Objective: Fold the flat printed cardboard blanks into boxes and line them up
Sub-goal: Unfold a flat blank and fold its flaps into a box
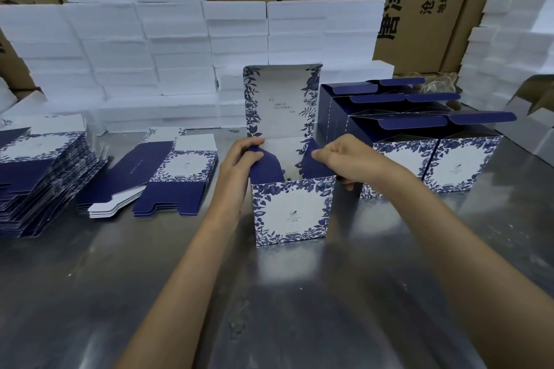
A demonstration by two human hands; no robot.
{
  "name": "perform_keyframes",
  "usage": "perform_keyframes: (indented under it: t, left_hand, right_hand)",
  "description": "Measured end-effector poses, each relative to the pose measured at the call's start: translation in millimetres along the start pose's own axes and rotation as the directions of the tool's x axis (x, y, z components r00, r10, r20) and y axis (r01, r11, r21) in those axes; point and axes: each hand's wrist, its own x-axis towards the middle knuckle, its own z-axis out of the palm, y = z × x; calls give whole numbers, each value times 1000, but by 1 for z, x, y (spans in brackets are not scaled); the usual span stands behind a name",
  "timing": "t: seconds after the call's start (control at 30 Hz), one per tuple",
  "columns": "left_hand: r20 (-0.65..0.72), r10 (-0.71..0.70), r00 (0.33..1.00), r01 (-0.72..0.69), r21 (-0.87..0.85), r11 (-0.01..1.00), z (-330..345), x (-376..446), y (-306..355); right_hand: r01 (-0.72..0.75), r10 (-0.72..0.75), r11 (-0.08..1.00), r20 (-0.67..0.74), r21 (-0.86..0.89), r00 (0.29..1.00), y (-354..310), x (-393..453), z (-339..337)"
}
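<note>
A blue-and-white floral printed box [292, 213] stands upright on the steel table [209, 293], its tall lid flap [281, 102] raised at the back. My left hand [239, 159] pinches the box's dark blue left side flap. My right hand [344, 159] pinches the right side flap, its fingers curled over the box's right wall. Both flaps lean inward over the open top. Several folded boxes [431, 159] stand in rows to the right, lids open. Flat blanks lie in a small pile [168, 177] and a tall stack [39, 177] on the left.
Stacks of white foam blocks [150, 63] line the back of the table, with more at the far right [515, 39]. Brown shipping cartons [419, 3] stand behind them. An open carton [539, 105] sits at the right edge.
</note>
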Motion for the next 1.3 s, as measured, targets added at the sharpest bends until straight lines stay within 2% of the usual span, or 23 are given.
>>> perform_keyframes:
  t: [0.07,0.27,0.4,0.47,0.53,0.6,0.7,0.77,0.83,0.97,1.07,1.17,1.3]
  left_hand:
    - [-1,-1,1000,1,0,1000,0,0,1]
    - [27,5,1000,-5,2,1000,0,0,1]
    - [4,2,1000,-2,-22,1000,0,1,0]
    - [-47,1,999,-5,-87,996,2,0,-1]
    - [-84,-5,996,-9,-163,987,2,0,-1]
    - [-67,-2,998,-11,-202,979,1,1,0]
    - [-25,29,999,-32,-141,989,1,1,2]
    - [-39,54,998,-57,-103,993,1,1,1]
    - [-75,77,994,-83,-78,993,1,1,0]
    - [-73,48,996,-57,-124,991,-1,0,-5]
    - [-44,80,996,-79,33,996,-5,1,-5]
    - [-7,4,1000,-3,87,996,-4,5,5]
    - [39,-164,986,140,349,926,4,17,32]
  right_hand:
    - [-12,12,1000,32,3,999,-3,2,-7]
    - [30,-30,1000,-59,1,998,-5,9,0]
    - [7,-8,1000,-47,-11,999,-3,10,-3]
    - [8,-4,1000,-133,28,991,-2,11,0]
    - [46,-8,991,-287,127,958,0,11,7]
    - [115,10,936,-352,333,936,2,12,13]
    - [141,29,774,-256,618,966,2,10,17]
    - [156,26,669,-232,727,972,3,9,20]
    - [130,83,604,-224,786,971,3,9,22]
    - [53,129,781,-243,623,961,10,5,25]
    - [139,3,798,-233,587,972,14,4,26]
    - [77,45,818,-196,570,980,3,10,20]
    - [-26,83,947,-166,321,983,-25,22,17]
